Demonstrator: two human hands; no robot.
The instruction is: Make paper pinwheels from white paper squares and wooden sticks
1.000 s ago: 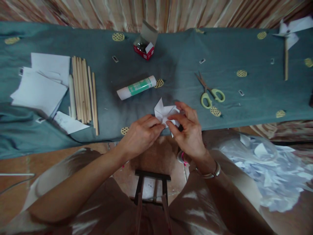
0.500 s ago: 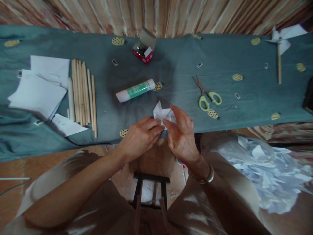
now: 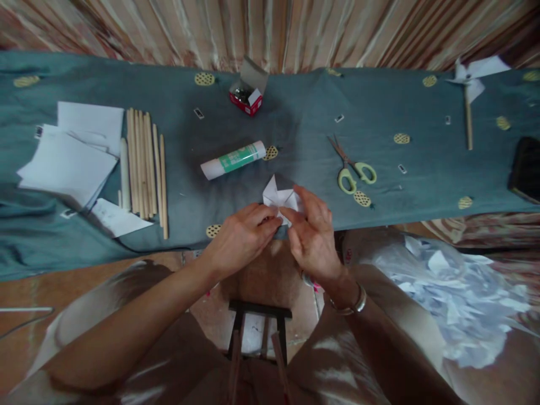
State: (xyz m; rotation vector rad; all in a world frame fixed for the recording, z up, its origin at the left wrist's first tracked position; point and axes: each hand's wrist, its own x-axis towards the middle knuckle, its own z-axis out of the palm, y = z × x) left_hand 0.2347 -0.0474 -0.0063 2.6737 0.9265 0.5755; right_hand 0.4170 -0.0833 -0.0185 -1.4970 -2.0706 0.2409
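Observation:
A small folded white paper pinwheel (image 3: 278, 197) is between my hands at the near edge of the cloth-covered table. My left hand (image 3: 244, 236) pinches its lower left side, fingers pressed together. On the right, my right hand (image 3: 312, 233) grips the paper between thumb and fingers, the thumb tip close to its middle. My fingers hide the lower part of the paper. Just beyond lies a glue stick (image 3: 238, 159) with a green label. Scissors (image 3: 352, 169) with light green handles rest to the right, blades apart.
Wooden sticks (image 3: 145, 163) lie at the left beside white paper sheets (image 3: 71, 163). A small red open box (image 3: 247, 101) stands at the back. A finished pinwheel on a stick (image 3: 468, 107) lies far right, near a dark object (image 3: 525, 169). A bag of paper scraps (image 3: 459, 298) sits below right.
The view has shifted slightly, moving the table things a little in the picture. My right thumb presses nearer the middle of the pinwheel; both hands keep hold of it.

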